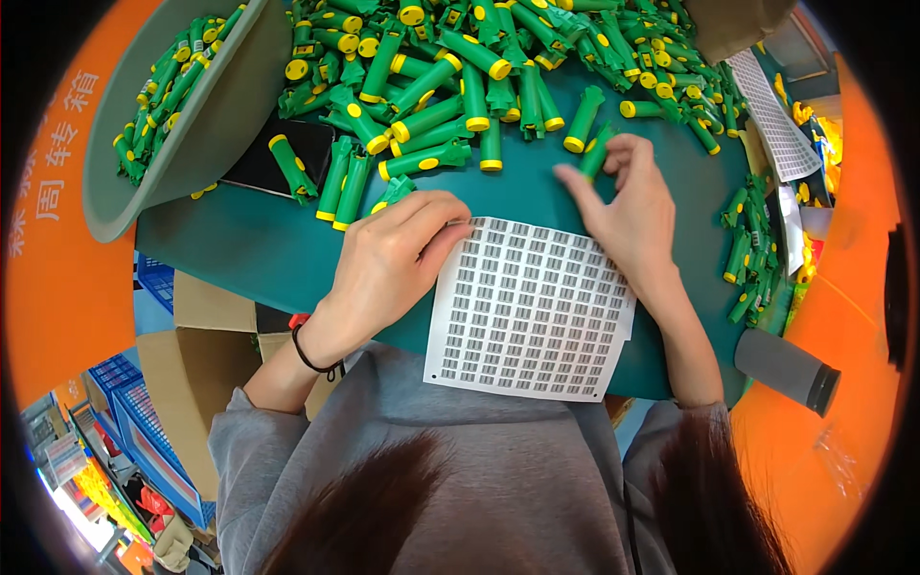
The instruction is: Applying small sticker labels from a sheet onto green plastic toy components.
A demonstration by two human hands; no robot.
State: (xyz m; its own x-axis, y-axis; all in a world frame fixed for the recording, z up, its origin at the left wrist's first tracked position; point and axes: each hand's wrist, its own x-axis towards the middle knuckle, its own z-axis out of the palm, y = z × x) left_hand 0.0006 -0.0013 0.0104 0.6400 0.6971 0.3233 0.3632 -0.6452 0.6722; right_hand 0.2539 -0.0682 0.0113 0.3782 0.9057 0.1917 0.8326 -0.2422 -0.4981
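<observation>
A white sheet of small printed labels lies in front of me, its lower part over the table edge near my body. At its upper left corner, the thumb and fingertips of my left hand pinch the sheet; whether a single label is between them is hidden. Beyond the sheet's upper right, my right hand has a green plastic tube with yellow ends between thumb and curled fingers. Another green tube lies just beyond it. Under my left hand's knuckles, a further tube is partly covered.
Many green tubes are heaped across the far side of the green table. A grey tub at left holds more. A dark flat tray sits beside it. At right are more tubes and a grey cylinder. Cardboard boxes stand lower left.
</observation>
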